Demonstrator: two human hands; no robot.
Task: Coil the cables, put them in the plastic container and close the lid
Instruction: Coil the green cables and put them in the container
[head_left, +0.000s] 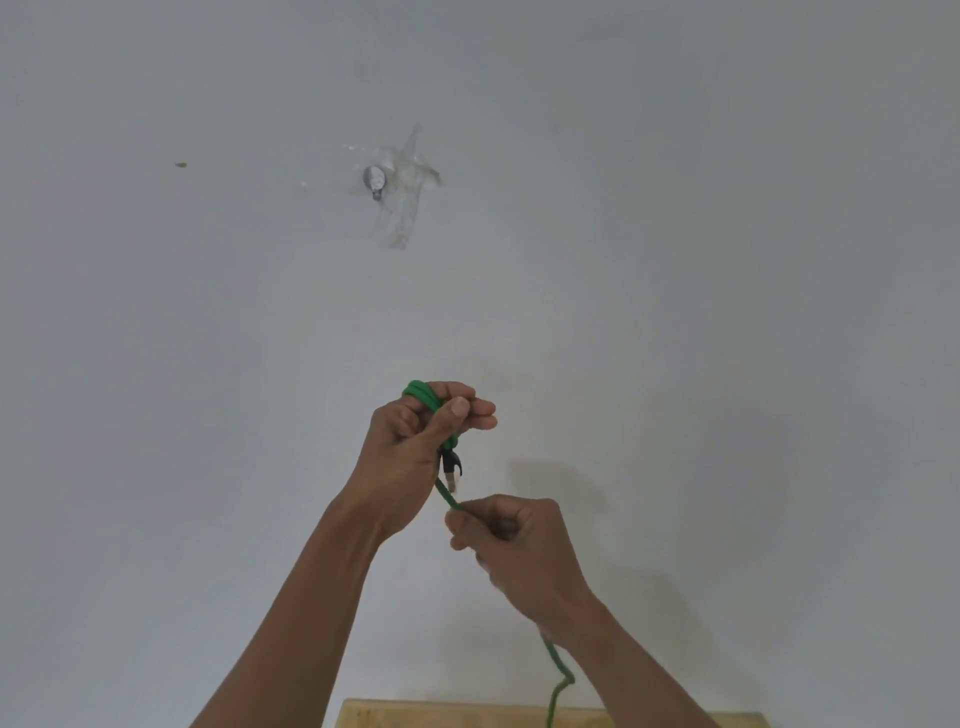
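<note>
From the head view, I am seeing my left hand (415, 447) gripping green cable (423, 395) loops wound around its fingers, the plug (452, 467) hanging below. My right hand (511, 540) is pinching the cable's loose part, which is trailing down toward the wooden table (467, 714).

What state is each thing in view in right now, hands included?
green cable: partly coiled, the rest hanging loose below the right hand
left hand: grips the coiled loops, raised before the wall
right hand: pinches the cable below the plug
plug: hangs free under the left hand
wooden surface: only its edge shows
</note>
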